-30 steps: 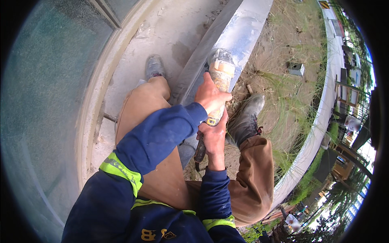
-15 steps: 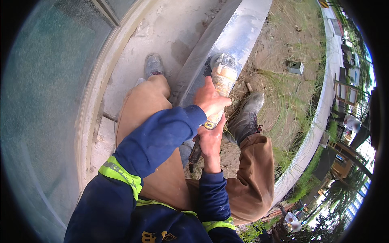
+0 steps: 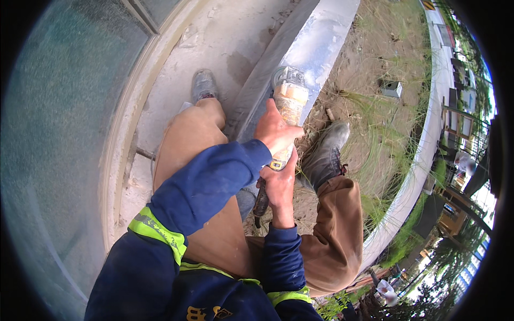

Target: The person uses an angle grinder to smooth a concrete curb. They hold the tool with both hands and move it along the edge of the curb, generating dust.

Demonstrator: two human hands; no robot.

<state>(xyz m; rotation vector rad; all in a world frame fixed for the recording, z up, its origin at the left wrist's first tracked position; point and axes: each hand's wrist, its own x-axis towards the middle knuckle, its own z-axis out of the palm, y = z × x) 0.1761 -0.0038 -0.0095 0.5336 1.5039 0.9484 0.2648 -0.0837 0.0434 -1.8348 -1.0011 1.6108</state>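
Note:
A dusty yellow angle grinder (image 3: 291, 107) lies with its head on the top face of a low pale wall (image 3: 324, 32), whose grey-blue surface carries patches of white dust. My left hand (image 3: 275, 130) is closed round the middle of the grinder's body. Behind it, my right hand (image 3: 280, 184) grips the rear end, close to where a dark cord (image 3: 260, 206) hangs down. The grinder's disc is mostly hidden under its guard and head.
My boots straddle the wall: one boot (image 3: 204, 84) on the dusty concrete floor (image 3: 230, 40), the other boot (image 3: 327, 152) on soil with grass tufts (image 3: 385, 128). A large framed glass pane (image 3: 69, 134) rises on the left. A white curved curb (image 3: 428, 128) borders the soil.
The grinder's head has shifted slightly to the left across the wall top, and both hands have moved a little with it. My feet have stayed put.

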